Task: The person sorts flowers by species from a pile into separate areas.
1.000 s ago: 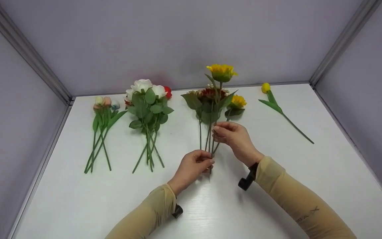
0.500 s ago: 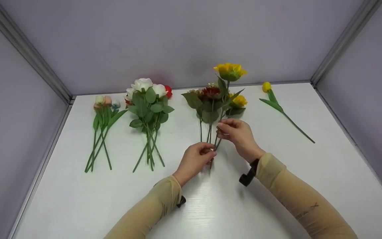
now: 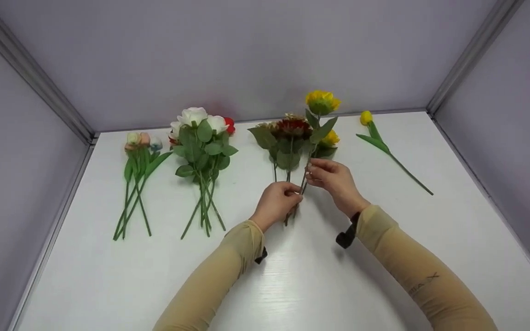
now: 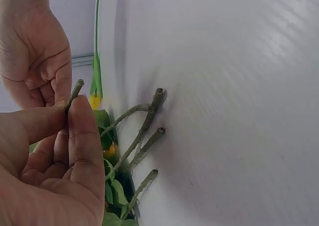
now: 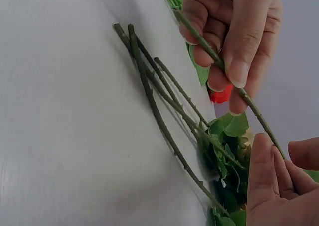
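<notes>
A yellow sunflower [image 3: 322,102] with green leaves is held up off the table in the head view, its bloom toward the back wall. My left hand [image 3: 275,204] pinches its lower stem between thumb and fingers; the cut end pokes out past the fingertips in the left wrist view. Higher on the same stem [image 5: 259,117], my right hand [image 3: 336,181] holds it between thumb and fingers. Under and beside the held flower lies a bunch with a dark red bloom [image 3: 294,126], beige blooms and another yellow sunflower [image 3: 331,138]. My left hand hides part of that bunch's stems [image 5: 159,111].
Left of the bunch lie white and red roses [image 3: 193,116]; farther left, pale tulips [image 3: 144,139] with crossed stems. A single yellow tulip [image 3: 366,118] lies at the right. Grey walls [image 3: 265,55] stand behind and at both sides of the white table [image 3: 85,276].
The held sunflower has shifted to the right and turned, its stem leaning more. My left hand has moved up the table, away from me; my right hand has gone slightly right and farther.
</notes>
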